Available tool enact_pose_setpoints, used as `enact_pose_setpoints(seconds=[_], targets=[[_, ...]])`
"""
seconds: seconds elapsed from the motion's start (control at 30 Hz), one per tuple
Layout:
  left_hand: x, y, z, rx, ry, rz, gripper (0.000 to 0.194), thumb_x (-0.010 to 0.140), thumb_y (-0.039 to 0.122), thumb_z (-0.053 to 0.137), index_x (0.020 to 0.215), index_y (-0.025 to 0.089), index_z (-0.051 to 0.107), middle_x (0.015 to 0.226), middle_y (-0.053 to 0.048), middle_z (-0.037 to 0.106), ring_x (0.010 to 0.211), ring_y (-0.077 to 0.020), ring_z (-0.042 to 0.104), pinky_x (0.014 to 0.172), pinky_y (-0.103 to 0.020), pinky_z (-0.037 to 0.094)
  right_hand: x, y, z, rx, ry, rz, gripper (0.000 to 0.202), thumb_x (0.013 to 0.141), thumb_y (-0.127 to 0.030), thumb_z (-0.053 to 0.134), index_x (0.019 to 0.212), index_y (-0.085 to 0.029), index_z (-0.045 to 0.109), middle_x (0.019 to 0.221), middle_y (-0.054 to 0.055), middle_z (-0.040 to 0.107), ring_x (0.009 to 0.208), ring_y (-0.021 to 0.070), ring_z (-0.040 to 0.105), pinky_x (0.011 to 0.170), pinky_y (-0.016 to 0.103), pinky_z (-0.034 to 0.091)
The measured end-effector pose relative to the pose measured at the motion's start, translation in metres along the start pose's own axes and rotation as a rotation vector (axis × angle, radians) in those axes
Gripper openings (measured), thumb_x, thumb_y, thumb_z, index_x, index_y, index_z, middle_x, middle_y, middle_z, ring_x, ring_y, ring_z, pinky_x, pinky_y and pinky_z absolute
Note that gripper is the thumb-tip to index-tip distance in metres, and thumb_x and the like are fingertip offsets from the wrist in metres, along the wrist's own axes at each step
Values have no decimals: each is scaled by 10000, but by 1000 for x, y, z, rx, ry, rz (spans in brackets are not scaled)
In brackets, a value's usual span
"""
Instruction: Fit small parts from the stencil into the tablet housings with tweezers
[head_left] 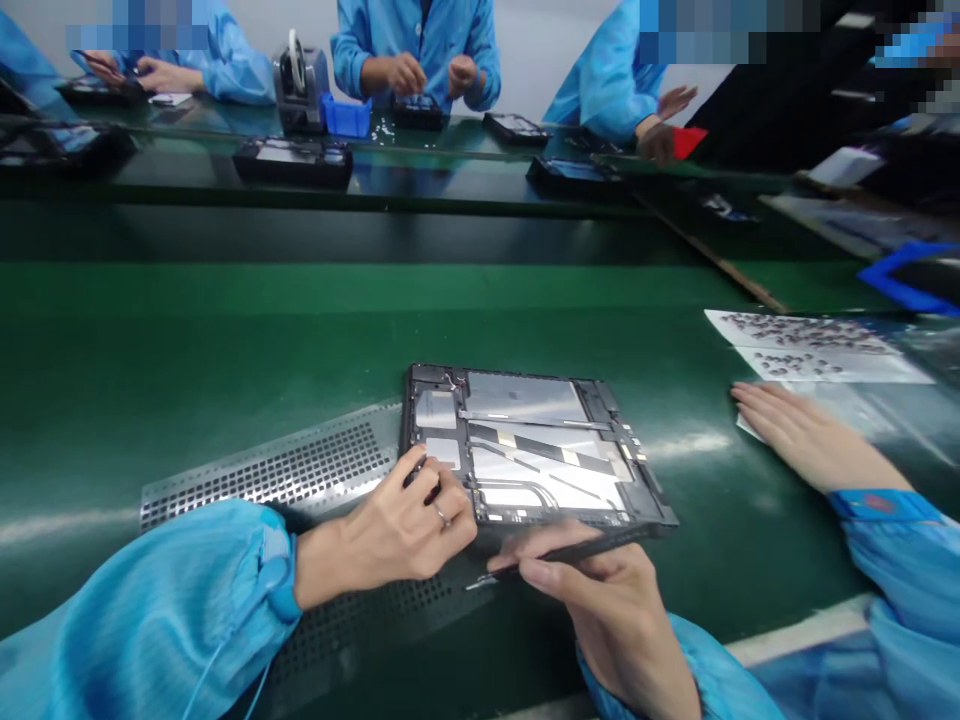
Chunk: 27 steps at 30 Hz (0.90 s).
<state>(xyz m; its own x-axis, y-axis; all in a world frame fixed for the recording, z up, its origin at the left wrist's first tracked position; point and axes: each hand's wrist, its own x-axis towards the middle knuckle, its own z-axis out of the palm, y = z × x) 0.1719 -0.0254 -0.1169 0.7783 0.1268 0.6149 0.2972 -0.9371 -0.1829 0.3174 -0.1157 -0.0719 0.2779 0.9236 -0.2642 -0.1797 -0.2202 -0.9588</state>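
An opened tablet [540, 440] lies on the green belt, its silver shielding and flat cables facing up. My left hand [397, 530], with a ring on one finger, rests on the tablet's near-left corner, its fingertips bunched against the frame. My right hand [600, 600] is just in front of the tablet's near edge. It holds a thin dark tool [570, 550] that lies along that edge, tip pointing left. What sits under my left fingertips is hidden.
A perforated metal plate [292, 470] lies under the tablet's left side. A co-worker's hand [802, 440] rests on the belt at right, near white sheets [810, 345] dotted with small parts. Across the belt, people in blue coats work beside a blue bin [346, 117] and dark trays [292, 160].
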Motion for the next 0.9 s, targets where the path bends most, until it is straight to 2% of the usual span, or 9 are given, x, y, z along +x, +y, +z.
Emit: enact_pose_setpoints(seconds=[0.13, 0.23, 0.3, 0.4, 0.5, 0.7, 0.9], targets=[[8, -6, -17, -6, 20, -25, 212, 784, 54, 347, 833, 83, 551, 797, -100, 611, 763, -213, 583, 817, -436, 460, 1, -21, -5, -9, 43, -313, 91, 651, -161, 667, 646, -243, 706, 630, 2, 690, 657, 161, 620, 688, 233, 491], [20, -14, -42, -85, -4, -77, 190, 784, 72, 404, 909, 65, 547, 826, -95, 612, 810, -209, 578, 859, -429, 448, 3, -34, -8, -35, 133, -571, 118, 683, -147, 664, 696, -257, 703, 656, -17, 693, 656, 153, 630, 690, 233, 512], [27, -18, -59, -111, -17, -101, 187, 824, 110, 397, 929, 64, 546, 834, -88, 618, 815, -191, 580, 856, -390, 460, 5, -39, -7, -45, 183, -680, 142, 690, -123, 653, 714, -253, 703, 665, -22, 695, 656, 141, 635, 696, 212, 513], [33, -21, -73, -69, 15, -102, 218, 878, 149, 348, 926, 72, 546, 826, -73, 632, 813, -160, 590, 833, -303, 470, 7, -41, -3, -62, 180, -719, 183, 696, -93, 640, 744, -259, 701, 698, -28, 699, 700, 139, 634, 726, 213, 507], [37, -21, -77, -29, 28, -112, 241, 892, 131, 310, 923, 71, 542, 826, -71, 644, 800, -150, 601, 802, -255, 467, 6, -41, 0, -82, 152, -710, 210, 707, -80, 627, 761, -271, 697, 727, -30, 700, 720, 143, 628, 736, 228, 503], [38, -19, -79, -16, 20, -124, 267, 893, 119, 278, 913, 73, 540, 803, -74, 647, 765, -151, 609, 748, -243, 476, 6, -43, 3, -93, 147, -715, 191, 719, -111, 638, 773, -286, 694, 735, -39, 700, 723, 141, 627, 721, 220, 505], [38, -18, -77, -14, 46, -136, 254, 893, 135, 292, 922, 74, 537, 801, -71, 642, 759, -157, 608, 733, -255, 490, 6, -43, 9, -113, 184, -730, 197, 711, -98, 637, 755, -279, 701, 726, -20, 698, 676, 177, 632, 694, 285, 513]])
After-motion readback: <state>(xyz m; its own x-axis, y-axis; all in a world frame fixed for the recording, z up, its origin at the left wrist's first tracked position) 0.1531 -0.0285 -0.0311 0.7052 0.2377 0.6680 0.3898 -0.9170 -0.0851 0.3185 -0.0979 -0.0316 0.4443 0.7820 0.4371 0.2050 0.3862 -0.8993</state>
